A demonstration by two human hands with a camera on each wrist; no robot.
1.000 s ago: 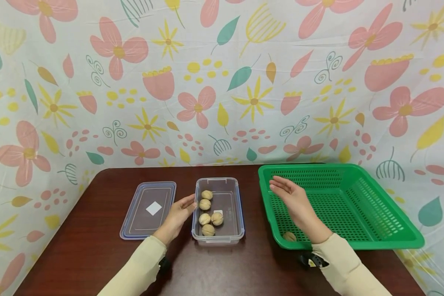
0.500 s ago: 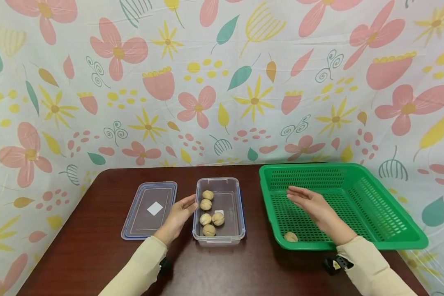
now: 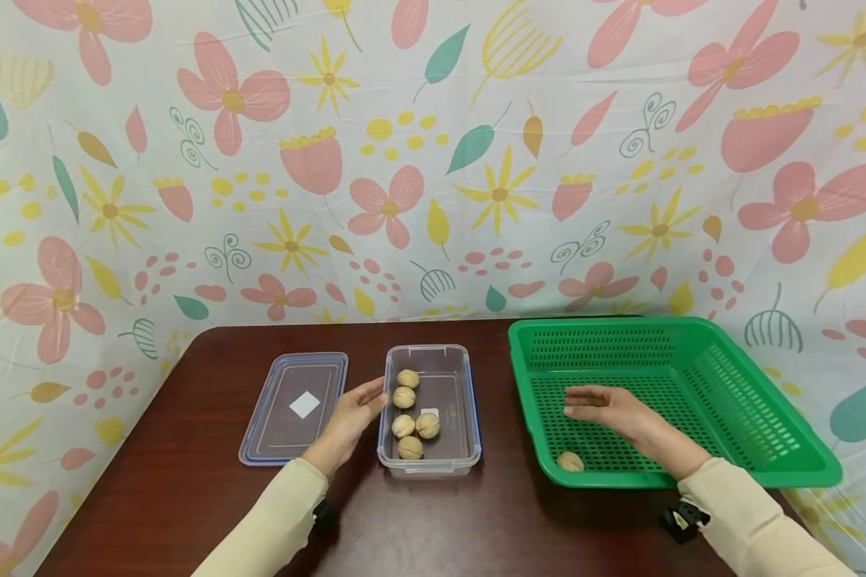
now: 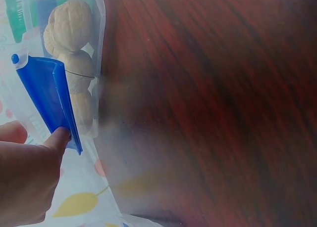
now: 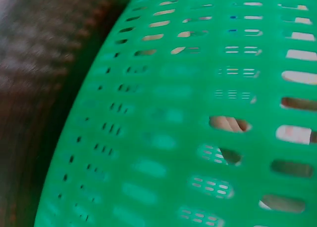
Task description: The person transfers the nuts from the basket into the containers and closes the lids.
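Note:
My left hand (image 3: pixel 346 425) rests against the left side of a clear plastic food container (image 3: pixel 453 425), its fingers fairly straight. In the left wrist view a fingertip touches the container's blue latch flap (image 4: pixel 49 93). Several walnuts (image 3: pixel 404 397) lie along the left half of the container. Over the green plastic basket (image 3: pixel 606 479) hovers my right hand (image 3: pixel 621 415), fingers extended and holding nothing visible. One walnut (image 3: pixel 570 462) sits in the basket's front left corner, apart from that hand. The basket's slotted wall fills most of the right wrist view and hides nearly all of the hand.
The container's lid (image 3: pixel 296 417), blue-edged with a white label, lies flat left of my left hand. Everything stands on a dark brown wooden table (image 3: pixel 433 529). Behind it hangs a flower-patterned cloth (image 3: pixel 433 160).
My right hand has moved right and lower over the basket, away from the basket's left rim, uncovering more of the walnut there. The left hand stays at the container.

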